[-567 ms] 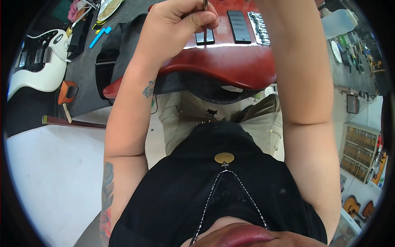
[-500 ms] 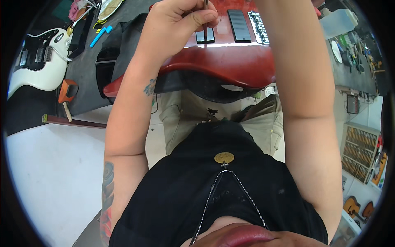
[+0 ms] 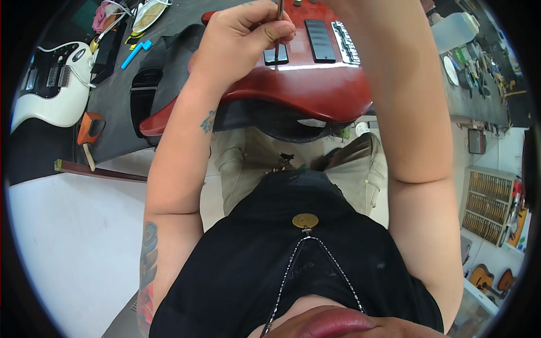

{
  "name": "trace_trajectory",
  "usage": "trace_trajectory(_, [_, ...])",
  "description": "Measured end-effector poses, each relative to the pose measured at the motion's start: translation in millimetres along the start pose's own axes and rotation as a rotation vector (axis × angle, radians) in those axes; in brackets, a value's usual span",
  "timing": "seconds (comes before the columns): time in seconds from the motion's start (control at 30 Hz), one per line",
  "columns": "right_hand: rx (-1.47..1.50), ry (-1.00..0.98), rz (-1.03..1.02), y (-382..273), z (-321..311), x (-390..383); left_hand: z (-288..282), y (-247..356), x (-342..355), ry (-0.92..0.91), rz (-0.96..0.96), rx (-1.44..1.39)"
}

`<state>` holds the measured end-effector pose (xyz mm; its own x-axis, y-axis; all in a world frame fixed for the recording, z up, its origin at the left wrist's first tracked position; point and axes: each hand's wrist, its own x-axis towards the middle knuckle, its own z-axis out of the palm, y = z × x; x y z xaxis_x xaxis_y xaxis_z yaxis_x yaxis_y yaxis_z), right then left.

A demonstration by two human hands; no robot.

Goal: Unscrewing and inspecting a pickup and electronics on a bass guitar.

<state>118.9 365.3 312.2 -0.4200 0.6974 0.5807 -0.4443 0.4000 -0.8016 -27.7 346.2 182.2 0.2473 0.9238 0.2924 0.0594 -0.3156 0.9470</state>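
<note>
Pinching a slim, dark, probably metal rod (image 3: 277, 47) between thumb and fingers, the left hand (image 3: 239, 45) bends over one of two black rectangular pickups (image 3: 320, 42) on one glossy red electric guitar body (image 3: 315, 90) beyond the lap; the right hand is out of view, so I cannot tell its state; leftward, one white electric guitar (image 3: 65, 112), one blue crank-shaped tool (image 3: 135, 55)

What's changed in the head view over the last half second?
The right forearm has swung left over the red guitar, the right hand out of view; the whole view shifted slightly. No visible grasp or release: the left hand still pinches the thin rod at the small black pickup.
</note>
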Motion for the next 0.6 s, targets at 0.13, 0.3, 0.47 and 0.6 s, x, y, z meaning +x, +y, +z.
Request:
trace_trajectory(0.13, [0.147,-0.089,0.092,16,-7,25,-7,-12,-1,-0.024,0.064,0.055])
trace_trajectory(0.3, [0.515,-0.882,0.098,47,-40,65,-4,-15,4,-0.066,0.099,0.104])
trace_trajectory(0.47, [-0.014,-0.162,0.309,13,-6,34,-6,-16,-2,0.006,0.028,0.088])
trace_trajectory(0.6, [-1.521,-0.029,0.122,-57,14,17,0,-13,2,-0.011,0.074,0.145])
